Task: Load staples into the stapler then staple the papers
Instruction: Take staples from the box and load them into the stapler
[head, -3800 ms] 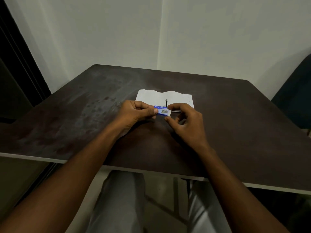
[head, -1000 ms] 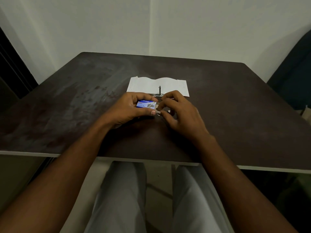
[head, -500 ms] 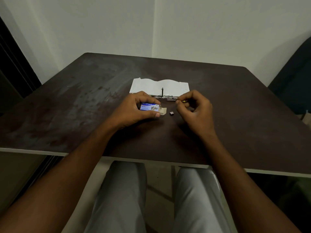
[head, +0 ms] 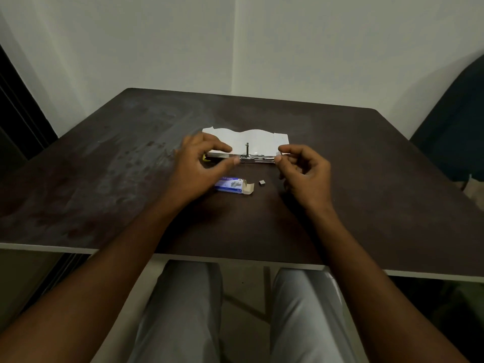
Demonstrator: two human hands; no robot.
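Observation:
A metal stapler [head: 258, 158] lies opened out flat across the table, in front of the white papers [head: 258, 138]. My left hand [head: 199, 166] holds the stapler's left end between forefinger and thumb. My right hand [head: 305, 176] is at the stapler's right end, with thumb and forefinger pinching a small pale strip of staples [head: 278, 154]. The blue staple box [head: 230, 184] lies on the table below my left hand with its end flap open. A small loose block of staples [head: 261, 182] sits just right of the box.
The dark brown table [head: 366, 192] stands in a corner of pale walls. A dark chair back [head: 455, 127] rises at the right edge. My knees show below the table's near edge.
My left hand let go of the staple box, which now lies on the table, and moved up to the stapler. My right hand carried its pinched staples to the stapler's right end.

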